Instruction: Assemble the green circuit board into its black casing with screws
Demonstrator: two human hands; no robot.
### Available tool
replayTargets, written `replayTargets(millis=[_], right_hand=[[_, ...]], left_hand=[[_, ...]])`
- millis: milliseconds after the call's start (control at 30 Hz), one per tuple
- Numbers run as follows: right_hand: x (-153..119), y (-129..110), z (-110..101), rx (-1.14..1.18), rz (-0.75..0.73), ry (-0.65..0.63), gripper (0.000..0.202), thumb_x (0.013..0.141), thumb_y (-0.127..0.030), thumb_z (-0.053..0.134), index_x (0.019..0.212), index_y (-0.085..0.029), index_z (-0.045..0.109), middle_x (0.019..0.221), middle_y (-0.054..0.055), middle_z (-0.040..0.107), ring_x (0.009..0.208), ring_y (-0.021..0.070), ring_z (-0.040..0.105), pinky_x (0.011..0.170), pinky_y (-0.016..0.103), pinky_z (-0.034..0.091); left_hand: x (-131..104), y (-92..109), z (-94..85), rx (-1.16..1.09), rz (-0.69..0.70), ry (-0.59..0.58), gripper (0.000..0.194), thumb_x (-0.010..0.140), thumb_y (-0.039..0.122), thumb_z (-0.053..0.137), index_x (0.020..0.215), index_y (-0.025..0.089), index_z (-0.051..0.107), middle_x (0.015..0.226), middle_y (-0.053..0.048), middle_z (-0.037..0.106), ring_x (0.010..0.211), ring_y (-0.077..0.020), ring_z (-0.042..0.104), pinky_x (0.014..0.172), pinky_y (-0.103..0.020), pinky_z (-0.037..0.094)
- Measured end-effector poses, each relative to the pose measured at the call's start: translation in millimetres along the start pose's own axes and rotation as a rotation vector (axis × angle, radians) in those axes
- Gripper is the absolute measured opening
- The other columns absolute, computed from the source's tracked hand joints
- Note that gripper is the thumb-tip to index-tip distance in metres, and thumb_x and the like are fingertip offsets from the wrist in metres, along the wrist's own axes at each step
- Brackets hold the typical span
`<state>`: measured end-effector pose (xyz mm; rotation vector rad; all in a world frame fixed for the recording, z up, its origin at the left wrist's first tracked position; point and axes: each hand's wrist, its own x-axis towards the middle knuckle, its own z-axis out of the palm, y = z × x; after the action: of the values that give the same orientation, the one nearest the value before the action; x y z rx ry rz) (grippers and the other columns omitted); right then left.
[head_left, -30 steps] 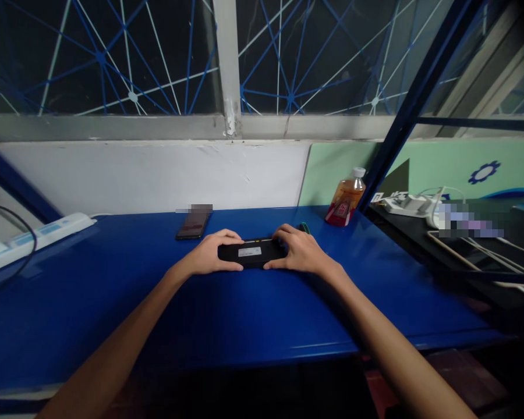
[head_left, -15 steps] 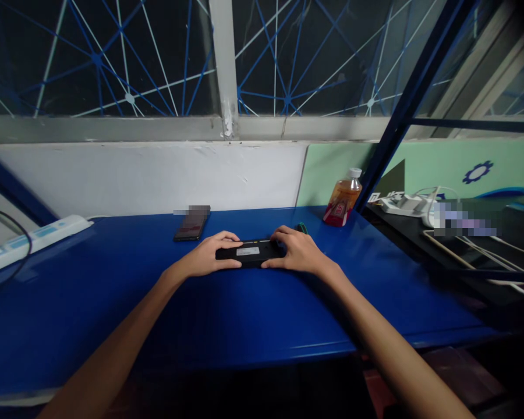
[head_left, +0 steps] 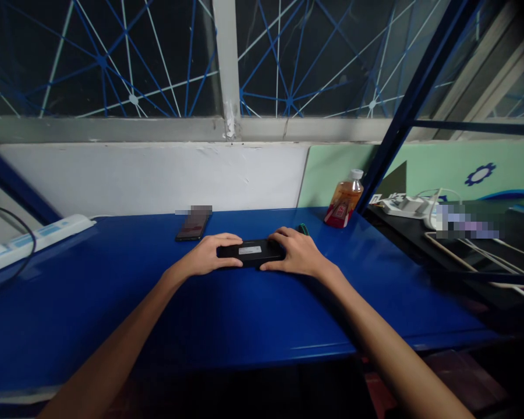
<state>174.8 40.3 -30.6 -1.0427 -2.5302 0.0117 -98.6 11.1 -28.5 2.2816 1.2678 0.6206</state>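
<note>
A flat black box [head_left: 251, 251] with a small white label lies on the blue table, between my two hands. My left hand [head_left: 207, 254] grips its left end, fingers along the far edge and thumb on the near edge. At the right end my right hand [head_left: 297, 251] holds it the same way, with the thumb in front. Just behind my right hand a small black and green object [head_left: 304, 229] is partly hidden. A dark phone [head_left: 193, 226] rests on the table beyond my left hand.
A bottle with red-orange liquid [head_left: 344, 201] stands at the back right of the blue table [head_left: 253, 320]. On the left lies a white power strip [head_left: 43, 237] with a black cable. White cables and chargers [head_left: 413, 205] cover a black surface at the right.
The yellow marks on the box's far edge no longer show, so the box appears slightly tilted or turned. Both hands keep nearly the same grip, and the view has shifted slightly.
</note>
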Motion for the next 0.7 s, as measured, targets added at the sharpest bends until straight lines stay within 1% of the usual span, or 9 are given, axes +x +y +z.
replayTargets(millis=[67, 133, 200, 267, 333, 400, 533, 633, 700], right_hand=[[0.7, -3.5, 1.9, -0.02, -0.023, -0.006, 0.077, 0.067, -0.078, 0.058, 0.116, -0.019, 0.06, 0.109, 0.013, 0.063, 0.098, 0.0286, 0.059, 0.075, 0.037, 0.046], [1.7, -5.9, 4.2, -0.035, -0.04, -0.013, 0.077, 0.069, -0.077, 0.057, 0.117, -0.017, 0.059, 0.107, 0.013, 0.064, 0.098, 0.0287, 0.059, 0.077, 0.037, 0.046], [2.5, -6.7, 5.9, -0.041, -0.046, -0.016, 0.076, 0.071, -0.076, 0.056, 0.116, -0.016, 0.059, 0.106, 0.013, 0.065, 0.097, 0.0285, 0.06, 0.077, 0.037, 0.046], [3.0, -6.2, 6.5, -0.042, -0.045, -0.014, 0.076, 0.07, -0.076, 0.057, 0.116, -0.016, 0.06, 0.106, 0.013, 0.065, 0.097, 0.0285, 0.06, 0.077, 0.037, 0.046], [3.2, -5.4, 6.3, -0.041, -0.04, -0.014, 0.076, 0.07, -0.076, 0.057, 0.116, -0.016, 0.06, 0.107, 0.013, 0.065, 0.097, 0.0286, 0.06, 0.077, 0.036, 0.046], [3.1, -4.8, 5.6, -0.038, -0.04, -0.019, 0.076, 0.07, -0.076, 0.056, 0.117, -0.016, 0.06, 0.108, 0.013, 0.065, 0.098, 0.0284, 0.06, 0.076, 0.036, 0.046], [2.2, -4.0, 4.8, -0.026, -0.051, -0.02, 0.074, 0.072, -0.076, 0.054, 0.118, -0.018, 0.058, 0.109, 0.012, 0.065, 0.097, 0.0277, 0.061, 0.074, 0.035, 0.046], [1.8, -3.7, 4.4, -0.022, -0.039, -0.017, 0.071, 0.072, -0.076, 0.054, 0.115, -0.019, 0.058, 0.107, 0.011, 0.065, 0.095, 0.027, 0.061, 0.072, 0.034, 0.044], [1.9, -3.9, 3.7, -0.024, -0.031, -0.017, 0.069, 0.072, -0.076, 0.055, 0.111, -0.019, 0.059, 0.104, 0.011, 0.065, 0.093, 0.0267, 0.062, 0.07, 0.033, 0.044]], left_hand=[[0.1, 0.9, 1.4, 0.012, -0.023, 0.033, 0.062, 0.071, 0.048, 0.072, 0.127, 0.026, 0.059, 0.131, -0.008, 0.057, 0.121, -0.0317, 0.052, 0.104, -0.049, 0.037], [-0.9, 0.6, 0.5, 0.039, -0.054, 0.035, 0.075, 0.065, 0.048, 0.075, 0.134, 0.026, 0.052, 0.136, -0.01, 0.054, 0.126, -0.0352, 0.047, 0.105, -0.053, 0.034], [-3.4, -1.2, -3.7, 0.066, -0.086, -0.017, 0.09, 0.062, 0.049, 0.077, 0.142, 0.028, 0.041, 0.143, -0.011, 0.046, 0.132, -0.0383, 0.039, 0.106, -0.056, 0.031], [-7.0, -4.4, -10.7, 0.084, -0.117, -0.097, 0.101, 0.06, 0.049, 0.078, 0.147, 0.029, 0.031, 0.148, -0.012, 0.039, 0.135, -0.0401, 0.033, 0.106, -0.059, 0.029], [-10.5, -7.4, -18.1, 0.093, -0.137, -0.157, 0.1, 0.062, 0.049, 0.077, 0.147, 0.03, 0.029, 0.15, -0.011, 0.036, 0.137, -0.0401, 0.031, 0.106, -0.059, 0.028], [-12.3, -8.9, -23.5, 0.094, -0.131, -0.181, 0.092, 0.065, 0.047, 0.075, 0.146, 0.03, 0.034, 0.148, -0.011, 0.04, 0.134, -0.0392, 0.035, 0.105, -0.058, 0.03], [-10.8, -6.9, -25.4, 0.077, -0.079, -0.151, 0.078, 0.065, 0.044, 0.074, 0.138, 0.031, 0.047, 0.141, -0.009, 0.049, 0.127, -0.0357, 0.046, 0.103, -0.054, 0.034], [-9.2, -4.4, -24.0, 0.043, -0.079, -0.114, 0.077, 0.065, 0.042, 0.074, 0.137, 0.032, 0.048, 0.139, -0.008, 0.051, 0.123, -0.035, 0.049, 0.098, -0.053, 0.04], [-8.9, -3.3, -23.9, 0.027, -0.084, -0.117, 0.075, 0.066, 0.041, 0.074, 0.136, 0.033, 0.048, 0.138, -0.008, 0.051, 0.122, -0.0341, 0.049, 0.097, -0.051, 0.041]])
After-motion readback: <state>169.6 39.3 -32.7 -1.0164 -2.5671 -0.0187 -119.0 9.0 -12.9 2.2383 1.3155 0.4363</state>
